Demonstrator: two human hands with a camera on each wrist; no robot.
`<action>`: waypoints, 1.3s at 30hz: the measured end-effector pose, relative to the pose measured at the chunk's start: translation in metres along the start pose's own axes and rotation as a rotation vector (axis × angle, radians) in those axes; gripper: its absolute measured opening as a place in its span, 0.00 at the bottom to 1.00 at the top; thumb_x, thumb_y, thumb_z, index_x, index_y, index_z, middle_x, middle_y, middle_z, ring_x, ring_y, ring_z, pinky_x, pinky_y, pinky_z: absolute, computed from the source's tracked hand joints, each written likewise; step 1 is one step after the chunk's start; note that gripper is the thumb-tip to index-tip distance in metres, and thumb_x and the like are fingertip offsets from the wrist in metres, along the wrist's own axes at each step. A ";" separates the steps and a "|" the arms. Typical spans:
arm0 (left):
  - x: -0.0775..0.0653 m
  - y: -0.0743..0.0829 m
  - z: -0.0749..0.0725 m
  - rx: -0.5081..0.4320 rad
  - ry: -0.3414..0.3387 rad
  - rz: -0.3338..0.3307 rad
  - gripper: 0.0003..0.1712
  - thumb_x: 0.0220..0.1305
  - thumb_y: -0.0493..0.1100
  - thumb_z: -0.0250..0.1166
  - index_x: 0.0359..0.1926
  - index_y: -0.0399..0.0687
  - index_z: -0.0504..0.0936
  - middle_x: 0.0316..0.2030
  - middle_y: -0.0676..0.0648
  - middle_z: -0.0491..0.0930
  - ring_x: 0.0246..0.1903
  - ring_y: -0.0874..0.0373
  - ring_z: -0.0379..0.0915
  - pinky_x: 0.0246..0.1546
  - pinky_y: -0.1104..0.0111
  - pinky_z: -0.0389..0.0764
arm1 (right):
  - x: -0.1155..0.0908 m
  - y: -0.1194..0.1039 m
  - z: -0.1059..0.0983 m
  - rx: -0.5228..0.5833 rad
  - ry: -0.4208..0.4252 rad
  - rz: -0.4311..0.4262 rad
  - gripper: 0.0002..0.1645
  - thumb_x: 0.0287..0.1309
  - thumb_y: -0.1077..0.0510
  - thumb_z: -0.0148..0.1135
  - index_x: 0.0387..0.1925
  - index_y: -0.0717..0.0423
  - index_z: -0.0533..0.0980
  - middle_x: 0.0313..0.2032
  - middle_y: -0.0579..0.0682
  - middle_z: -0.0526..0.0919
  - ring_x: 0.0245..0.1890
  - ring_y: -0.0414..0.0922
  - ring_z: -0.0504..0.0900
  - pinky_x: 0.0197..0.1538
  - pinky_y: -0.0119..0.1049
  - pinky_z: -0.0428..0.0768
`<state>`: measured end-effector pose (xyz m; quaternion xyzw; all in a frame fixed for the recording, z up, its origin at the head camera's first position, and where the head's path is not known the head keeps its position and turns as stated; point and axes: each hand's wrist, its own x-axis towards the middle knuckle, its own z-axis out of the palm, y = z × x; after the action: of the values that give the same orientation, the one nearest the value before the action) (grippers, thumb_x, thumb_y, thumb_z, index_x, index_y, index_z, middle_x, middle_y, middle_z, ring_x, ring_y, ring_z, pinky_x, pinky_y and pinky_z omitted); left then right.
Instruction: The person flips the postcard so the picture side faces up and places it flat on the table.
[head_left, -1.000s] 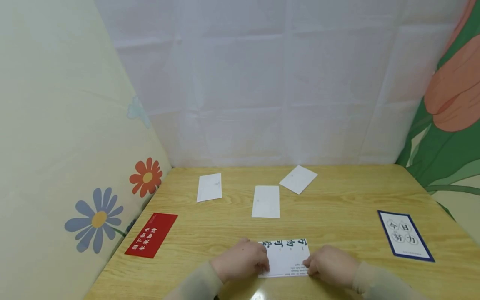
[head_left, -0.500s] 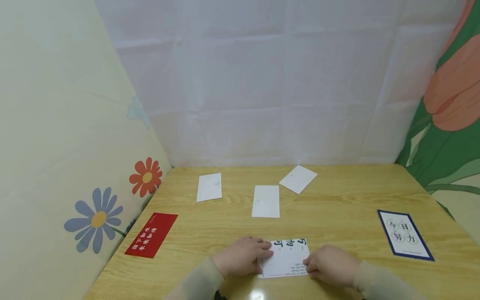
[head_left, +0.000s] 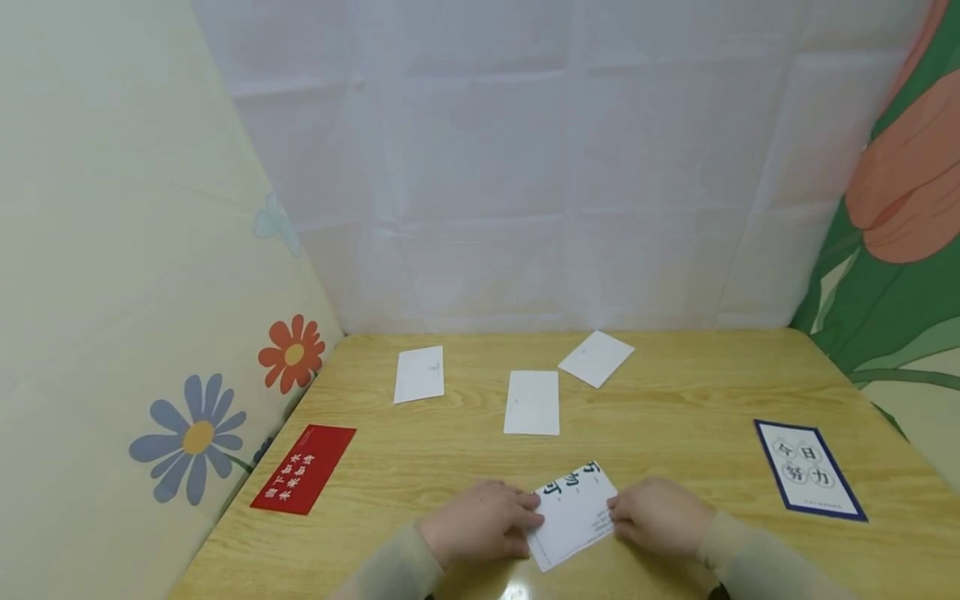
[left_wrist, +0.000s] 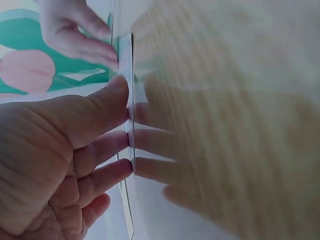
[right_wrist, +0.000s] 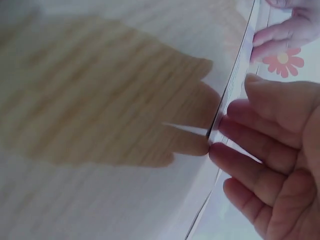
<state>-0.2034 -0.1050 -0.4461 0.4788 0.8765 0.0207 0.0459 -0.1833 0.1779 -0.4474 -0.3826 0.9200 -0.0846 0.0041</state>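
Note:
A white postcard (head_left: pixel 572 523) with large black Chinese characters and small print lies at an angle at the near middle of the wooden table (head_left: pixel 675 417). My left hand (head_left: pixel 483 523) holds its left end, fingertips over the edge; in the left wrist view the thumb and fingers meet the thin card edge (left_wrist: pixel 132 120). On the opposite end, my right hand (head_left: pixel 662 517) grips the right edge with bent fingers. The right wrist view shows those fingertips (right_wrist: pixel 215 150) low at the card's edge, close over the glossy tabletop.
A red card (head_left: pixel 303 471) with white characters lies at the left table edge. On the right is a blue-bordered card (head_left: pixel 810 469). Three plain white cards (head_left: pixel 532 404) lie toward the back, before a white cloth backdrop (head_left: pixel 480 167). Flower-printed sheets (head_left: pixel 150 250) flank the table.
The postcard has turned counterclockwise, its right end moving away and its left end coming nearer. My left fingers shifted over its left edge. The other cards stay put.

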 end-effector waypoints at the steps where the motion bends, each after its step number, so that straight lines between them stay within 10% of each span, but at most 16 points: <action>1: 0.000 0.001 0.000 0.013 0.010 0.019 0.25 0.60 0.56 0.65 0.57 0.56 0.80 0.58 0.52 0.75 0.58 0.60 0.71 0.59 0.64 0.69 | 0.001 0.001 0.000 -0.009 0.008 0.007 0.04 0.54 0.54 0.67 0.30 0.49 0.83 0.39 0.47 0.86 0.40 0.43 0.84 0.44 0.40 0.80; 22: 0.004 0.021 0.004 -0.064 -0.044 0.173 0.21 0.69 0.57 0.56 0.60 0.62 0.77 0.61 0.61 0.72 0.64 0.64 0.62 0.63 0.59 0.63 | 0.012 0.012 0.001 0.214 -0.091 0.213 0.42 0.50 0.34 0.65 0.61 0.54 0.73 0.62 0.54 0.73 0.62 0.57 0.68 0.64 0.59 0.60; 39: 0.009 0.036 0.005 -0.060 -0.102 0.141 0.30 0.68 0.62 0.54 0.67 0.58 0.70 0.67 0.59 0.64 0.67 0.67 0.55 0.64 0.56 0.60 | 0.004 0.000 0.007 0.197 -0.076 0.218 0.40 0.47 0.40 0.70 0.58 0.55 0.75 0.62 0.56 0.71 0.63 0.59 0.67 0.63 0.59 0.62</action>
<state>-0.1770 -0.0781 -0.4484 0.5380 0.8362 0.0259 0.1034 -0.1858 0.1744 -0.4543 -0.2810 0.9426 -0.1589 0.0855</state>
